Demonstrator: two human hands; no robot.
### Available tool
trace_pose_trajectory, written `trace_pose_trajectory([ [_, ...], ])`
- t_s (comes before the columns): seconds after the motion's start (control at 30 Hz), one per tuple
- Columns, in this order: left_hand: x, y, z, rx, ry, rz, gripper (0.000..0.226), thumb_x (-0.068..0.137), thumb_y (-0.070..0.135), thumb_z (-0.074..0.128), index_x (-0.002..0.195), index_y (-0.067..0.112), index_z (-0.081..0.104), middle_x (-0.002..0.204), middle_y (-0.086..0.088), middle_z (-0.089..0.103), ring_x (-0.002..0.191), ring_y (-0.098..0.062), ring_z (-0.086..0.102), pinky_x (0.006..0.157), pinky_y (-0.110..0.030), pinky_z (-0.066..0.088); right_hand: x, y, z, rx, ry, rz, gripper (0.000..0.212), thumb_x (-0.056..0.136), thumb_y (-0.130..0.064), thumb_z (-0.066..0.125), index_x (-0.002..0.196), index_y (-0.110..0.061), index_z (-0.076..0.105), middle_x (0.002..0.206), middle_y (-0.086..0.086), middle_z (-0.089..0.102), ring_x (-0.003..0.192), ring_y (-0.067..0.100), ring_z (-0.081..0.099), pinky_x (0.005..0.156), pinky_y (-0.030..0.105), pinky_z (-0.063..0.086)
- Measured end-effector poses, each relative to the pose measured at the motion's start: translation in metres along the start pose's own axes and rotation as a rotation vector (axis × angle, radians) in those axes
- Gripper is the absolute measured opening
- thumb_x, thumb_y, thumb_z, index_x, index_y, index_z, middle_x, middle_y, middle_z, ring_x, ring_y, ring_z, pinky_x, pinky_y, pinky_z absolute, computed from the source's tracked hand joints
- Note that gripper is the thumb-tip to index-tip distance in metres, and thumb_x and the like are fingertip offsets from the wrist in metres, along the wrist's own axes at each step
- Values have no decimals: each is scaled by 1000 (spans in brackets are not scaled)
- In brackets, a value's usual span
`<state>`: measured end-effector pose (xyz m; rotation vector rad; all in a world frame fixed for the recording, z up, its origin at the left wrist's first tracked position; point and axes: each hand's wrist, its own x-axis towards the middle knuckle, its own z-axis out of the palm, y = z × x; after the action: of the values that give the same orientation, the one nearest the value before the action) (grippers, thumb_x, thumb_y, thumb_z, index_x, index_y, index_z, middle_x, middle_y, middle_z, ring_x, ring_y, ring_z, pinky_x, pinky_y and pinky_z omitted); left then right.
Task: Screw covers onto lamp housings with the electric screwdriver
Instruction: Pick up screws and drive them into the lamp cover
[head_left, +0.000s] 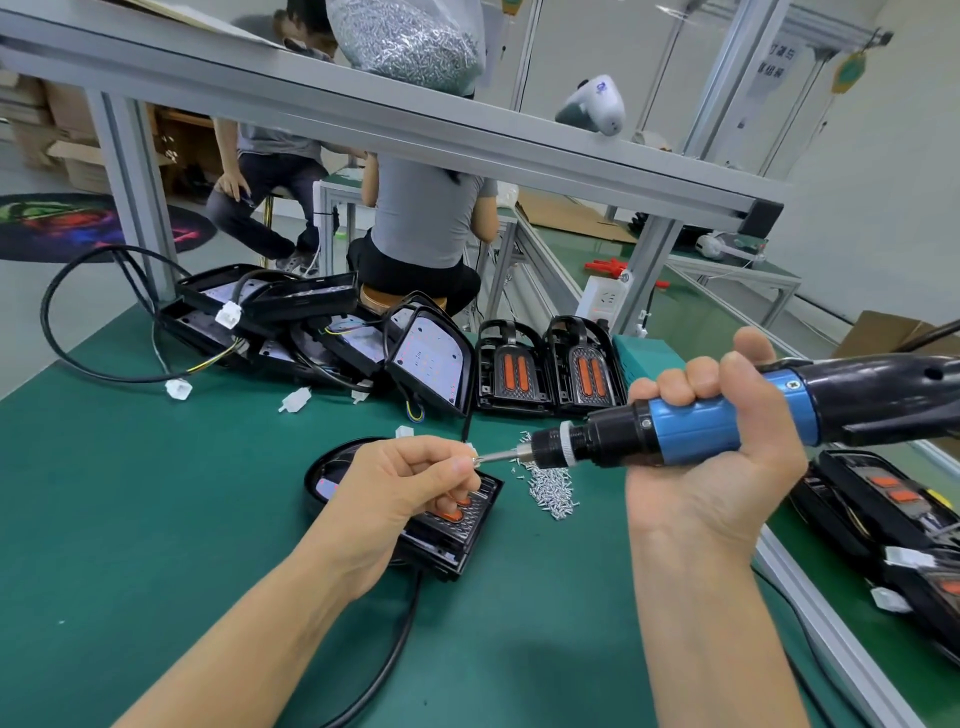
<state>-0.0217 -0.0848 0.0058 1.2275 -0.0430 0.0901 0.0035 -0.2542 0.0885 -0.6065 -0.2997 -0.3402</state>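
Gripping screwdriver (691, 431) (mat edge (810, 587) near)

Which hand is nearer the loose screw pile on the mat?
Left. The left hand pinches at the bit tip just left of the screw pile, above the lamp housing. The right hand grips the screwdriver farther off, right of the pile.

— Any legible markings to record?
— Very little. A hanging white sign (772, 62) at two o'clock carries dark printed characters, too blurred to read. A blue emblem sits on the white device (597, 104) at one o'clock, also unreadable.
— Anything on the tools or lamps?
— No readable text.
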Motion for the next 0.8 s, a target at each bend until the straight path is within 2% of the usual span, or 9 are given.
trace_pose_trajectory([
  [0.23,-1,-3,0,-28,8,10,8,69,15,67,70,8,71,66,-8,65,58,-12,55,58,-19,49,-2,2,-1,-21,-28,-10,23,74,-8,54,93,-20,57,59,-7,47,50,9,46,60,23,46],
  [0.43,0,-6,0,-12,11,38,16,69,19,68,75,4,70,68,-7,66,65,-14,58,65,-22,51,-3,4,-2,-35,-79,-41,25,76,-6,50,96,-19,55,58,-7,47,51,9,45,60,25,46],
  [0.8,5,-13,0,68,39,63,18,72,17,67,83,4,71,68,-7,69,63,-13,59,66,-22,53,-1,10,-10,-15,-5,-41,26,74,-6,51,97,-19,55,57,-7,47,51,9,45,60,25,46],
])
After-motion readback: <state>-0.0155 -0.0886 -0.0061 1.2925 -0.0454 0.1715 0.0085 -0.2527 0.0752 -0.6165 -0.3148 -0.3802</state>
